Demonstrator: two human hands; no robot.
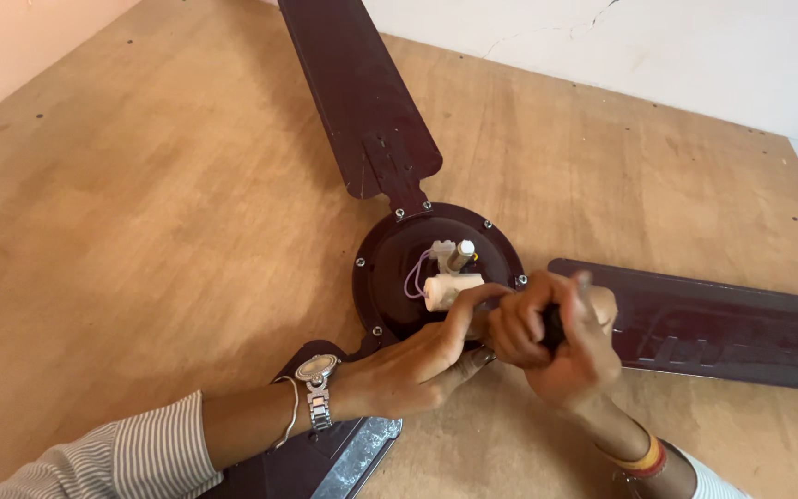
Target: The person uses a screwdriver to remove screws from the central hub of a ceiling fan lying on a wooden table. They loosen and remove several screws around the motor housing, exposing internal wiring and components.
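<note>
Left hand (417, 360) with watch (317, 369), forefinger pressed against the cream capacitor (452, 289) to steady it on the dark ceiling fan (399, 268) lying blades-out on the wooden table (140, 212), right hand (556, 337) beside it, fist closed round a dark tool handle (554, 325).

head view | worn on head | looks steeply down, close | over wooden tabletop (140, 212)
</note>
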